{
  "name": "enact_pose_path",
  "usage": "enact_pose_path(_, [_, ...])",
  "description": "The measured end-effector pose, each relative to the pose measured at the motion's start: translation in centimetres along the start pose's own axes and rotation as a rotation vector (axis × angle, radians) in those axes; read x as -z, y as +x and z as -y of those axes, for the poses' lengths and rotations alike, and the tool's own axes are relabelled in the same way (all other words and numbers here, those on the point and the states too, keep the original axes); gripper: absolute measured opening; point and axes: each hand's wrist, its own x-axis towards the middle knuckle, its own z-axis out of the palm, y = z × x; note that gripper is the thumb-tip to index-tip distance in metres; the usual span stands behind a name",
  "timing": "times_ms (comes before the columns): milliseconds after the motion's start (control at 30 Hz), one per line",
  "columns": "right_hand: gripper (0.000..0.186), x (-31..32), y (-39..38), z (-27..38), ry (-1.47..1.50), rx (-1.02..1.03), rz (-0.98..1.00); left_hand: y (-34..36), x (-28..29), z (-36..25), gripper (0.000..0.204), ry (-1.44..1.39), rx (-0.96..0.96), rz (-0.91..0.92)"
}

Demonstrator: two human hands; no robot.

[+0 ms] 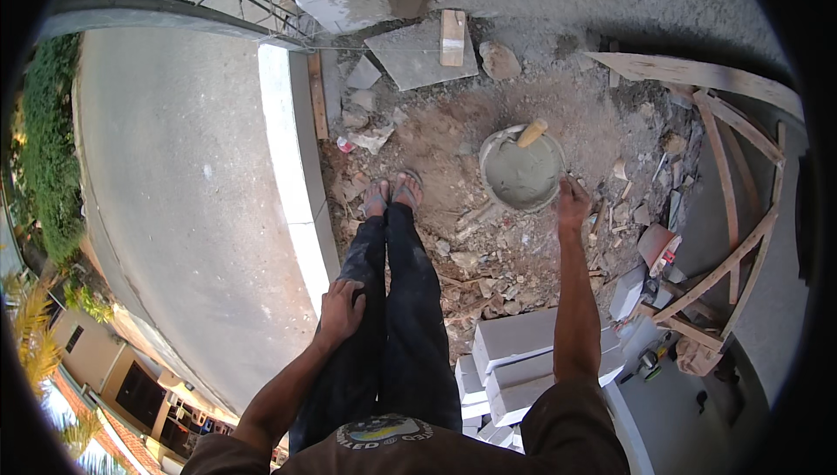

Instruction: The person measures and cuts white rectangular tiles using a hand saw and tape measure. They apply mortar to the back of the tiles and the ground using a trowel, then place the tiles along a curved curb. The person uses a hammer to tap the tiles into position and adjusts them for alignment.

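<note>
A round bucket (485,180) of wet grey mortar (523,174) stands on the rubble ground, right of my feet. From its far side sticks a thick wooden handle (533,132); the tool's other end is hidden, so its kind does not show. My right hand (573,203) is closed at the bucket's right rim, arm stretched forward, and appears to grip that edge. On my left leg, near the knee of the dark trousers (410,301), my left hand (343,309) lies with its fingers draped over the cloth, holding nothing.
White blocks (519,335) are stacked near my right side. A low white-topped wall (288,161) runs along the left. A grey slab (410,61) bears a small block (452,37) at the far wall. Timber framing (737,248) and a broken bucket (657,247) stand right.
</note>
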Motion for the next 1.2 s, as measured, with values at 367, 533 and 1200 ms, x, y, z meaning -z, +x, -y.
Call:
enact_pose_path(367, [0.029, 3.5, 1.5, -0.5, -0.387, 0.410, 0.398, -0.4, -2.1, -1.8, 0.025, 0.026, 0.045, -0.032])
enact_pose_path(533, [0.028, 5.2, 5.6, -1.6, -0.243, 0.470, 0.406, -0.5, -3.7, -2.1, 0.025, -0.011, 0.105, 0.012])
enact_pose_path(1200, [0.028, -4.5, 0.2, 6.8, -1.420, 0.621, 0.619, -1.1, -1.2, -3.0, 0.022, -0.177, 0.118, -0.170])
